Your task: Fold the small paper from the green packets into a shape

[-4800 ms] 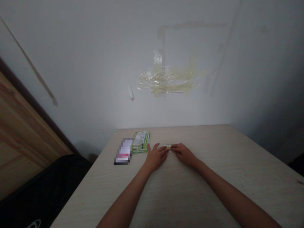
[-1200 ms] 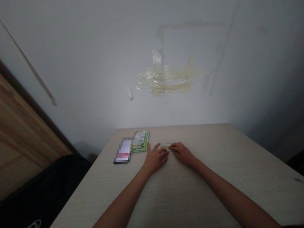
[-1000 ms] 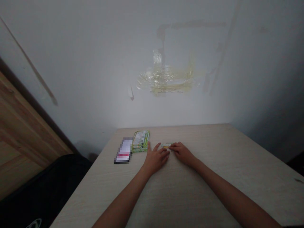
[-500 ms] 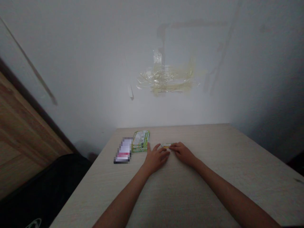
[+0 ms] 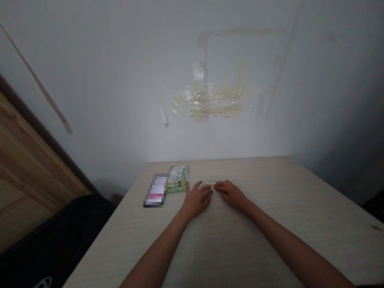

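A small folded plastic packet [image 5: 211,183], white and green with a yellow-orange strip, lies flat on the table between my two hands and is partly covered by fingers. My left hand [image 5: 196,201] has its thumb and forefinger closed at the packet's near left edge. Its outer fingers are spread towards a stack of green and white packets [image 5: 177,179]. From the other side, my right hand [image 5: 232,193] keeps its fingers together on the packet's right part. The fingertips of both hands nearly meet.
Left of the stack lies a phone [image 5: 156,191] with a blurred screen. The pale wooden table [image 5: 255,248] meets a wall [image 5: 120,100] that carries old clear tape [image 5: 210,100]. A black bag-like item [image 5: 60,236] and a wooden panel [image 5: 27,168] are at the left.
My left fingertips have shifted slightly on the packet, whose yellow-orange strip shows a little differently. My right hand has barely moved. The stack and phone stay put.
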